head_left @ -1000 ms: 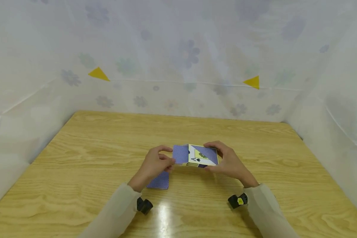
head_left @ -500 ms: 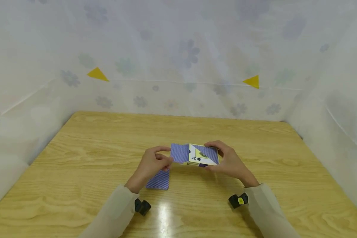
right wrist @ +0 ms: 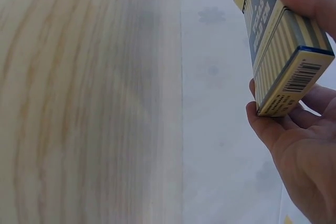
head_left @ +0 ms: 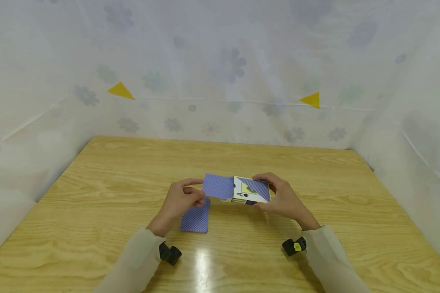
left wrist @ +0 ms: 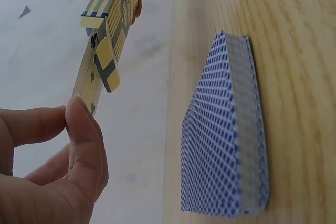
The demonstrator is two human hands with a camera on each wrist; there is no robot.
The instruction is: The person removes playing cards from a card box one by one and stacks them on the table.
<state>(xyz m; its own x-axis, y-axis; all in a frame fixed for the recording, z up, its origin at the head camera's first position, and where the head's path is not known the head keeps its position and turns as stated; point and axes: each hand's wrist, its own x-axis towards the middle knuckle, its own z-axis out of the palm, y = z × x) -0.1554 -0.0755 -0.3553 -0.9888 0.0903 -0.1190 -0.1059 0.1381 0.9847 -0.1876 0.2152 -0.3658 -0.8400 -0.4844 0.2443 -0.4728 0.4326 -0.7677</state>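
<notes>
My left hand [head_left: 178, 200] pinches the near left edge of a blue-backed playing card [head_left: 218, 186] between thumb and fingers. The card sticks out of the open end of a card box [head_left: 251, 190] with an ace of spades on its top. Around the box's other end, my right hand [head_left: 284, 200] grips the two long sides, above the table. In the left wrist view, club pips show on the card's underside, and a box flap [left wrist: 106, 65] hangs beside it. A stack of blue-backed playing cards [head_left: 195, 219] lies below, near my left hand.
The wood-grain table [head_left: 271, 252] spreads out on all sides of the hands. White flowered sheeting [head_left: 205, 61] stands behind it and at both sides, with two yellow triangles on the back sheet. A black wrist camera [head_left: 170, 254] sits at my left cuff.
My left hand has moved left with the card, and more of the card shows outside the box. The right hand and box have barely moved. More of the stack on the table shows.
</notes>
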